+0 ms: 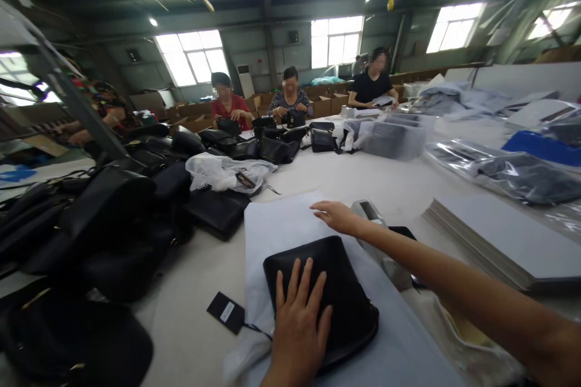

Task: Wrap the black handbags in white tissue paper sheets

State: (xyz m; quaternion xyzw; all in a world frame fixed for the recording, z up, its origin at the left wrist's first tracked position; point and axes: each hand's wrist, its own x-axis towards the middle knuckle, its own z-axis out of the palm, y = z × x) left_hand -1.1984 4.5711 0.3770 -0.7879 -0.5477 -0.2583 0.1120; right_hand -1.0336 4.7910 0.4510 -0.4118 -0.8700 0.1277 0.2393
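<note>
A black handbag (345, 290) lies flat on white wrapping paper (281, 217) in front of me. My left hand (299, 320) rests on the bag with its fingers spread. A black hang tag (226, 312) with a white label is strung from the bag's left side and lies on the table. Beyond the bag's far edge, my right hand (336, 217) is stretched out over the paper, fingers extended, with nothing visible in it. A grey device with a dark display (370, 211) sits just right of that hand, partly hidden by the forearm.
Black bags (113, 217) are heaped along the left. A clear plastic wrap (227, 172) lies on one bag ahead. To the right are a stack of grey boards (508, 242) and plastic-bagged goods (508, 169). Several people sit or stand across the table.
</note>
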